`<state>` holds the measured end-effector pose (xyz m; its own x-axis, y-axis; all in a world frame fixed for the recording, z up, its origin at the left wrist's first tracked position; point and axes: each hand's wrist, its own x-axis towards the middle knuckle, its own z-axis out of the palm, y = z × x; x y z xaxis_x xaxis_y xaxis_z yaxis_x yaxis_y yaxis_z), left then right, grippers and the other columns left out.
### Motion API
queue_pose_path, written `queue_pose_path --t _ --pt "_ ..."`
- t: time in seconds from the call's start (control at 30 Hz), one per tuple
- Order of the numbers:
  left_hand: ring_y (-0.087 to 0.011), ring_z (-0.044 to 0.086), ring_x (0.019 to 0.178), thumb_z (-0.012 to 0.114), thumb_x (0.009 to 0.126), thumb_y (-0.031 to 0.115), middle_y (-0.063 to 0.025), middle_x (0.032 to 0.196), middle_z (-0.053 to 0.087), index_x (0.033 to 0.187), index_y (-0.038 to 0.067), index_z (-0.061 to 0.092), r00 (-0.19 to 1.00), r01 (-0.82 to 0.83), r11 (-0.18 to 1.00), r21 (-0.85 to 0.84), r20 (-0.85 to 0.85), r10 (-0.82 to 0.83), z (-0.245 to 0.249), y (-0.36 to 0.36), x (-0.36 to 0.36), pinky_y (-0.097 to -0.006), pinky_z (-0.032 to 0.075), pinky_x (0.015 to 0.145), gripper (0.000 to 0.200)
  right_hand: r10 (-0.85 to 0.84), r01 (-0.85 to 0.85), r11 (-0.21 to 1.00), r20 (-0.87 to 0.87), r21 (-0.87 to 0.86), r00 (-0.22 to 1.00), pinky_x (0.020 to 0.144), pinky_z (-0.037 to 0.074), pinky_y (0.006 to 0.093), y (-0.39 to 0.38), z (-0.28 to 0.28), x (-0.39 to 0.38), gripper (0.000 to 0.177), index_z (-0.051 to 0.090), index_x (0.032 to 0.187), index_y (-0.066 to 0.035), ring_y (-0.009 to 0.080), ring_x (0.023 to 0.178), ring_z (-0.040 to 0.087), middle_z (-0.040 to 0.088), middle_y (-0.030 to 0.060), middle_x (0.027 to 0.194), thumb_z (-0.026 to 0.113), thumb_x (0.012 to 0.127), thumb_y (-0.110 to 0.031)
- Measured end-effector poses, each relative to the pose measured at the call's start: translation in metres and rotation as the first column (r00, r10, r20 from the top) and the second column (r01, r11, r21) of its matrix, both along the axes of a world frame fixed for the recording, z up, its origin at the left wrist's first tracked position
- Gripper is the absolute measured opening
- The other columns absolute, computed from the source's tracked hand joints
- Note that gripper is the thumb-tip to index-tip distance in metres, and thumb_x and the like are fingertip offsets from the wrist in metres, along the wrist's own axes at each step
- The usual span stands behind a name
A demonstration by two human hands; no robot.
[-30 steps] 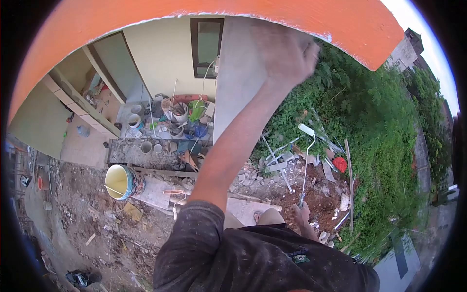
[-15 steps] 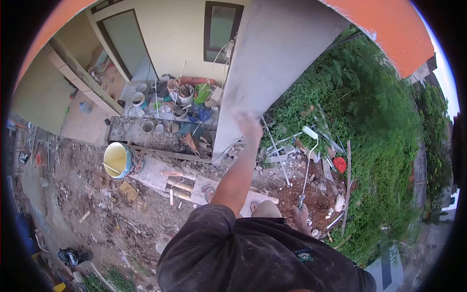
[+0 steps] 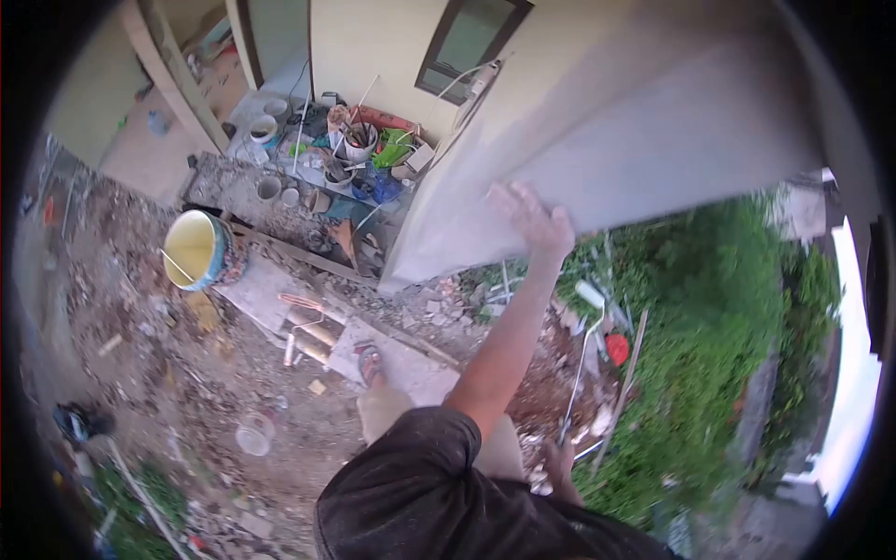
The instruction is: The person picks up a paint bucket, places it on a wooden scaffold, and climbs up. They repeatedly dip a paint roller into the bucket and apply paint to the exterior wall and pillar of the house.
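Note:
My left hand (image 3: 534,219) is raised with its fingers apart, overlapping the grey-white wall (image 3: 653,149) in this view. Low on the right, my right hand (image 3: 561,464) is closed round the handle of a long-framed paint roller (image 3: 586,341), its white sleeve pointing up and away from me. A large paint bucket (image 3: 231,266) with yellowish paint inside and a thin stick across its rim stands to the left, on the end of the plank walkway (image 3: 257,297). Another roller frame (image 3: 299,322) lies on that walkway. One sandalled foot (image 3: 371,362) rests on the boards.
Rubble and dirt (image 3: 140,327) spread around the walkway. Tubs, tools and bags (image 3: 359,149) crowd the ledge by the house. Green plants (image 3: 700,345) grow on the right, near a red object (image 3: 617,349) and a long wooden strip (image 3: 623,392). A translucent tub (image 3: 255,434) sits below left.
My view has turned and shifted, and the wall fills more of the upper right. My left hand has moved right and up along it. The roller stays in my right hand.

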<state>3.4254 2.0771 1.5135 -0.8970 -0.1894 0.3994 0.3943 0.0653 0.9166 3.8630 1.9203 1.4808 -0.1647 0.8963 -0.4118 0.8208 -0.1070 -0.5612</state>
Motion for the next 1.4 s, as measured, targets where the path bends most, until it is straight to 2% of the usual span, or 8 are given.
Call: queue_pose_path --t 0.23,0.33,0.53,0.77,0.83,0.9,1.3,1.4 --pt "-0.0379 0.005 0.140 0.016 0.096 0.053 -0.0271 0.150 0.006 0.142 -0.009 0.009 0.839 -0.354 0.883 0.308 0.522 0.155 -0.237 0.007 -0.024 -0.0451 0.007 0.114 0.078 -0.145 0.151 0.986 0.090 -0.071 0.985 0.050 0.051 0.0312 -0.014 -0.004 0.019 0.022 0.049 0.080 -0.002 0.0183 0.055 0.061 0.057 0.0086 0.065 0.065 0.077 -0.016" --pt "-0.0285 0.010 0.141 0.025 0.098 0.045 -0.0192 0.152 0.014 0.142 -0.006 0.018 0.515 -0.573 0.119 0.811 0.469 -0.717 -0.339 -0.030 -0.018 -0.0387 0.009 0.115 0.067 -0.052 0.078 0.992 0.234 -0.102 0.971 0.049 0.052 0.0307 -0.010 -0.016 0.053 0.021 0.048 0.080 -0.002 0.0191 0.055 0.063 0.058 0.0086 0.067 0.065 0.078 -0.014" --pt "-0.0239 0.023 0.136 0.036 0.099 0.038 -0.0148 0.143 0.032 0.137 0.001 0.033 0.496 -0.408 0.904 0.125 0.862 0.105 -0.373 -0.037 -0.005 -0.0380 0.017 0.112 0.054 0.032 0.000 0.993 0.273 -0.117 0.962 0.049 0.053 0.0305 -0.027 -0.009 0.020 0.021 0.047 0.080 -0.002 0.0187 0.053 0.062 0.056 0.0078 0.065 0.065 0.078 -0.012" --pt "-0.0316 0.018 0.139 0.038 0.098 0.035 -0.0191 0.147 0.027 0.142 -0.001 0.024 0.680 -0.464 0.392 0.794 0.603 -0.417 -0.397 -0.006 -0.016 -0.0433 0.015 0.113 0.058 -0.059 0.099 0.962 0.159 -0.256 0.986 0.045 0.052 0.0303 -0.017 -0.031 0.002 0.021 0.047 0.086 -0.002 0.0181 0.052 0.059 0.054 0.0066 0.066 0.064 0.077 -0.010" --pt "-0.0343 0.026 0.135 0.042 0.095 0.033 -0.0212 0.139 0.040 0.142 0.003 0.023 0.120 0.741 0.670 0.036 0.975 -0.185 -0.353 -0.077 -0.012 -0.0461 0.023 0.109 0.059 -0.126 0.158 0.930 0.115 -0.333 0.985 0.045 0.054 0.0310 -0.017 -0.024 -0.010 0.021 0.046 0.088 -0.002 0.0176 0.051 0.058 0.054 0.0068 0.066 0.063 0.078 -0.010" --pt "-0.0341 0.044 0.123 0.044 0.093 0.031 -0.0214 0.124 0.053 0.139 0.007 0.032 0.704 0.367 0.765 -0.530 0.696 0.144 -0.376 -0.095 0.020 -0.0463 0.035 0.100 0.054 -0.108 0.123 0.938 0.064 -0.325 0.992 0.045 0.053 0.0310 -0.009 -0.024 -0.012 0.021 0.046 0.089 -0.003 0.0178 0.051 0.058 0.056 0.0078 0.068 0.062 0.080 -0.012" --pt "-0.0374 0.059 0.103 0.066 0.073 0.042 -0.0211 0.117 0.059 0.109 0.004 0.064 0.313 0.849 0.290 -0.443 0.862 0.398 -0.335 -0.493 0.103 -0.0407 0.048 0.089 0.052 0.214 -0.076 0.863 0.224 -0.500 0.951 0.043 0.053 0.0320 0.040 -0.038 -0.048 0.020 0.044 0.090 -0.001 0.0216 0.053 0.062 0.059 0.0121 0.073 0.058 0.080 -0.009" --pt "-0.0383 0.057 0.108 0.068 0.070 0.044 -0.0210 0.121 0.057 0.111 0.004 0.064 -0.080 0.641 0.704 -0.304 0.887 0.455 -0.331 -0.552 0.133 -0.0410 0.046 0.092 0.057 0.288 -0.181 0.819 0.116 -0.544 0.951 0.042 0.052 0.0328 0.048 -0.039 -0.064 0.017 0.046 0.088 -0.001 0.0212 0.053 0.062 0.058 0.0120 0.070 0.059 0.080 -0.009"
